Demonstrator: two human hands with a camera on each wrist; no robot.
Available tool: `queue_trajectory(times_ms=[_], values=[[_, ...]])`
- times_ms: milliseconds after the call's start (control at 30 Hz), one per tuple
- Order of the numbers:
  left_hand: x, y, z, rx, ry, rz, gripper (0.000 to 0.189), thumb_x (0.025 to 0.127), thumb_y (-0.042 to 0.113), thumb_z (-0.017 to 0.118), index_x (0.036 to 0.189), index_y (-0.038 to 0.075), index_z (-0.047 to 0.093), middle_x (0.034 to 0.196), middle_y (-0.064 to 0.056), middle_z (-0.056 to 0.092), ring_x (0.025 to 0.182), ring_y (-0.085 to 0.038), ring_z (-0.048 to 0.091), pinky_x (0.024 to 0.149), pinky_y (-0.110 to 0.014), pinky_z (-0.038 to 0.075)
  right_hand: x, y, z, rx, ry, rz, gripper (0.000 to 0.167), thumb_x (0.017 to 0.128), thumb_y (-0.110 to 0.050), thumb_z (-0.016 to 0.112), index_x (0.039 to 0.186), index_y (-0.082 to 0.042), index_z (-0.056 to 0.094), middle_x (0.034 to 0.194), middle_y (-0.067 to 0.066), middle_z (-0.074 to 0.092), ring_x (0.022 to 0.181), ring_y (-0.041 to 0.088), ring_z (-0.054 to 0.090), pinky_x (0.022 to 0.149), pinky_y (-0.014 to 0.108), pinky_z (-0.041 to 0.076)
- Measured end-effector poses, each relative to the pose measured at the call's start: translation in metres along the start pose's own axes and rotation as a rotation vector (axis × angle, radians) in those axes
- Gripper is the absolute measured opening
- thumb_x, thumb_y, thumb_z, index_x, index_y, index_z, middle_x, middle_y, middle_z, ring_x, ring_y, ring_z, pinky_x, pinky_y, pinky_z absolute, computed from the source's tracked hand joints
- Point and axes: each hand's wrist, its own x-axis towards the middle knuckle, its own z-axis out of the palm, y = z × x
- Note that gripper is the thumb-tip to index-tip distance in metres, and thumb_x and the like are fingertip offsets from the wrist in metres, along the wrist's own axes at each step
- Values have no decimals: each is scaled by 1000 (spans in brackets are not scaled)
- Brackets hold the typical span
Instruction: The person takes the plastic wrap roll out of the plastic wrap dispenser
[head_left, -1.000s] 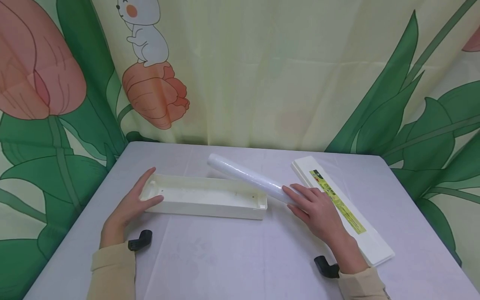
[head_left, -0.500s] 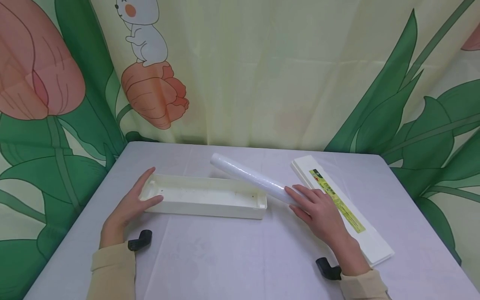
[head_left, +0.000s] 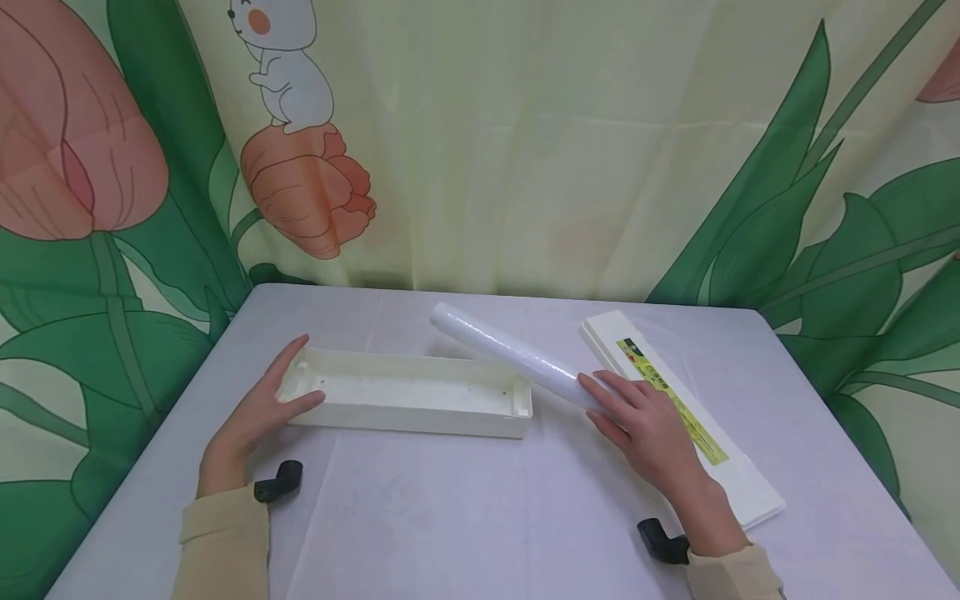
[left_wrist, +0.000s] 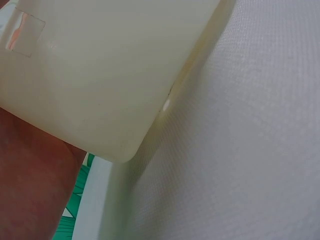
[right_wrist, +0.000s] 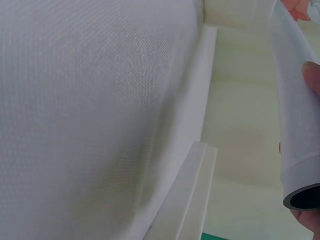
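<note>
A long white plastic box (head_left: 412, 419), its top uncovered, lies on the table. My left hand (head_left: 258, 408) grips its left end, thumb at the front wall and fingers round the far side. The left wrist view shows the box's end wall (left_wrist: 105, 85) up close. A roll of clear plastic wrap (head_left: 510, 350) slants above the box's right end, its far tip pointing back and left. My right hand (head_left: 648, 429) holds the roll by its near end. In the right wrist view the wrap roll (right_wrist: 300, 125) shows a dark hollow core.
To the right lies a long white lid-like piece (head_left: 750, 492) with a yellow-green label (head_left: 671, 398), partly behind my right forearm. A white cloth (head_left: 435, 508) covers the table. A flower-printed curtain (head_left: 510, 167) hangs behind the back edge.
My right hand has shifted slightly to the right, carrying the wrap roll with it. The left hand and the box stay where they were.
</note>
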Motion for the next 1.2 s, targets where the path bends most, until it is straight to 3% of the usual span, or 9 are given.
queue_trajectory(times_ms=[467,700,967,1200], values=[[0,3,0,3,-5,-6,102,89,37,75,164,34,5,168,-17,4,148,-48,7,103,-82,13,-8,2,-5,-15,-15,43,56,106,-55,36,139,-19,63,128,9,65,95,35,61,71,48,49],[0,3,0,10,-6,-7,103,89,36,75,164,33,5,167,-18,5,148,-49,8,103,-82,13,-11,6,-8,-1,-12,45,48,105,-49,48,140,-19,63,129,9,65,97,35,62,70,48,50],[-1,5,0,13,-6,-12,103,89,37,75,164,33,4,167,-18,3,148,-49,7,103,-82,13,-14,7,-12,-27,26,38,52,106,-52,41,137,-17,65,125,10,66,93,39,62,66,52,49],[-1,3,0,14,-11,12,102,90,36,74,164,31,4,168,-18,3,148,-48,6,103,-82,13,-20,7,-16,-49,-3,88,56,106,-55,37,139,-19,63,126,10,65,95,39,62,65,50,48]])
